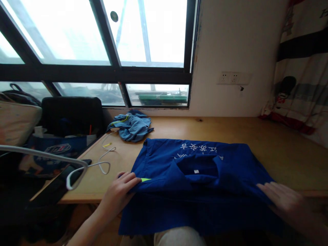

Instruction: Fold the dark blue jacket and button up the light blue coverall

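A dark blue polo shirt (194,171) with white lettering lies flat on the wooden table (230,131), its collar toward me and its near part hanging over the table edge. My left hand (118,193) pinches the shirt's left shoulder by a yellow-green stripe. My right hand (284,198) lies flat on the shirt's right shoulder, fingers stretched out and together.
A crumpled grey-blue garment (132,127) lies at the back left of the table. A white clothes hanger (77,171) and a white cable (109,150) sit at the left edge. A black chair (73,114) and bags stand left; a patterned curtain (299,68) hangs right.
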A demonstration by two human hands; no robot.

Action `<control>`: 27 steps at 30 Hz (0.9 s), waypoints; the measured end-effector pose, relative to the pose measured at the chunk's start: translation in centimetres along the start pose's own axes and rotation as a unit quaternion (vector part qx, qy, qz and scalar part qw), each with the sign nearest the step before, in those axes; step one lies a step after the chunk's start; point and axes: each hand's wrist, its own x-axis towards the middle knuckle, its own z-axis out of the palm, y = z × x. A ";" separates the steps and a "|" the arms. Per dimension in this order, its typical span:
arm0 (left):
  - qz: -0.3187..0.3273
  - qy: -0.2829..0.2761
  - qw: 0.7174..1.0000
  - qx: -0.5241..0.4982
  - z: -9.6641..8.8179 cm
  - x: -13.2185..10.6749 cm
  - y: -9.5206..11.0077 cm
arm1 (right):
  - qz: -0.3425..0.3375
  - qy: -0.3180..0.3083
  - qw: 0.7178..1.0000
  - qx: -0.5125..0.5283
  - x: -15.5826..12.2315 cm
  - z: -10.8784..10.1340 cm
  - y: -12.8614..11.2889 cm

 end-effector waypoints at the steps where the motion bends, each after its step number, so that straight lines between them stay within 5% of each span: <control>1: 0.014 0.012 1.000 0.009 0.3 -0.5 -0.3 | -0.006 0.011 1.000 -0.014 -1.0 0.2 -1.1; 7: 0.050 -0.041 0.997 0.037 2.6 -1.8 -1.0 | 0.037 -0.071 0.997 -0.015 -0.7 1.3 -4.9; 14: -0.016 -0.035 0.999 0.017 5.3 3.6 -2.4 | 0.092 -0.119 0.987 0.051 5.6 5.4 0.7; 17: -0.037 -0.014 0.999 0.036 4.9 6.9 -2.5 | 0.084 -0.094 0.991 0.042 8.9 6.9 3.0; 23: -0.061 0.095 0.989 0.092 -0.7 8.4 -0.7 | 0.086 -0.024 0.996 0.017 11.2 2.7 5.4; 27: -0.056 0.070 0.992 0.085 -0.1 5.1 0.2 | 0.099 -0.042 0.994 0.013 8.1 0.8 4.0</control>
